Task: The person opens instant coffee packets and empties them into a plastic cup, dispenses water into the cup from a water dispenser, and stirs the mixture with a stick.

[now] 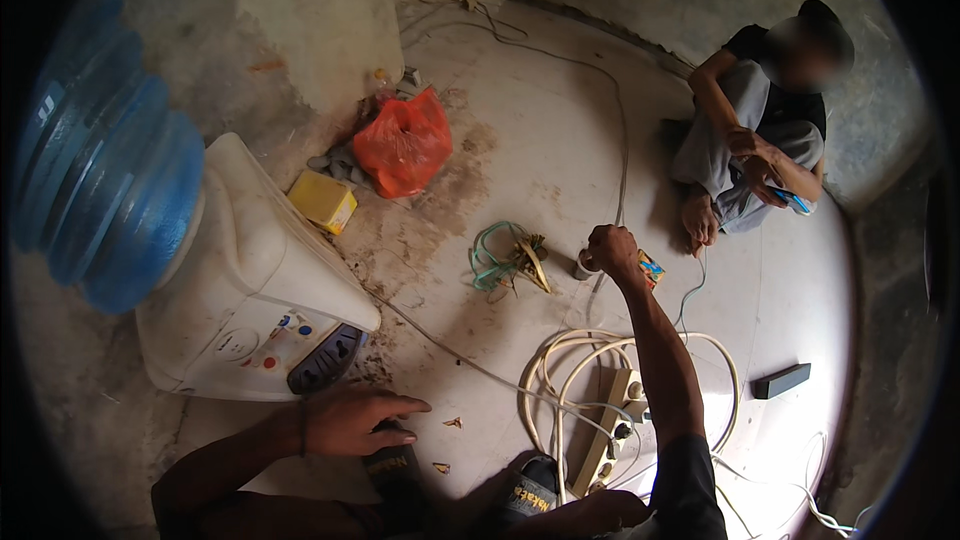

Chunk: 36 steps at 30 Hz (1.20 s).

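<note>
The right hand (614, 248) curls at a cup (583, 267) near a box (649, 270); I can't tell grip or contents. The left hand (352, 420) is loose, fingers parted. A jug (110, 170) tops the dispenser (240, 280). Stained floor (550, 120), patchy wall (310, 10).

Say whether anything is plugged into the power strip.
Yes: a black plug sits in the long, pale power strip. Whether the power is on, the picture cannot tell.

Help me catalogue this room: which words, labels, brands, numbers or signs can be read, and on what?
Black sandals: lettering on both straps, legible, but I don't copy printed words.
Water dispenser: front markings, too small to read.
Yellow box: side print, too small to read.
</note>
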{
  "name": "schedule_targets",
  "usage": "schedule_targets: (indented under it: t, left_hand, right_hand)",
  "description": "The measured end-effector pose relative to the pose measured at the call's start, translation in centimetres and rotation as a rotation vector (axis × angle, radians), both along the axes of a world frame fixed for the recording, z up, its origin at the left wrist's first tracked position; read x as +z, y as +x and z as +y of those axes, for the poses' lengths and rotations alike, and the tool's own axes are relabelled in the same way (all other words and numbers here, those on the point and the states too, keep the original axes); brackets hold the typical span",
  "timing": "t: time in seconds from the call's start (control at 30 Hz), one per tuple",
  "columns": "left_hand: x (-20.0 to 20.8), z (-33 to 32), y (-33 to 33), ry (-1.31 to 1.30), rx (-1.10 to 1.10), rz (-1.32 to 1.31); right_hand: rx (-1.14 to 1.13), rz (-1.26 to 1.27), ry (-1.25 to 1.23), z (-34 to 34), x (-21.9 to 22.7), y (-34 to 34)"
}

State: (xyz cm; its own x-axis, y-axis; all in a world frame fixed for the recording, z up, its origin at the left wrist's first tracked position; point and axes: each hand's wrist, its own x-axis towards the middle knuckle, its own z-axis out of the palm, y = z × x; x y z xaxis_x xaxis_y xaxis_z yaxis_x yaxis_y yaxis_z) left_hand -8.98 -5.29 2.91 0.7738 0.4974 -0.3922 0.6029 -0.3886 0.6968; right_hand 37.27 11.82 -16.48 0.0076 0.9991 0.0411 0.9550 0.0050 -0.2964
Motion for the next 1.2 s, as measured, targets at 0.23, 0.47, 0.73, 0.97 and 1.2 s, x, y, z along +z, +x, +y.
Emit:
schedule_targets:
  t: [0.23, 0.47, 0.73, 0.97, 1.2]
  left_hand:
    - [-0.2, 0.2, 0.3, -0.057, -0.02, 0.017]
    - [-0.1, 0.0, 0.1, -0.075, -0.019, 0.041]
    - [0.2, 0.1, 0.4, -0.084, -0.013, 0.08]
    - [0.0, 0.0, 0.5, -0.073, -0.019, 0.037]
    - [-0.1, 0.1, 0.4, -0.079, -0.018, 0.048]
  right_hand:
    - [-0.047, -0.088, -0.062, 0.2, -0.7, 0.6]
    - [-0.094, -0.05, 0.001, -0.4, -0.1, 0.1]
    - [-0.025, -0.008, -0.022, -0.6, 0.0, 0.1]
    - [-0.053, 0.055, 0.065, -0.6, -0.1, 0.3]
    - [-0.063, 0.136, -0.023, -0.4, -0.2, 0.7]
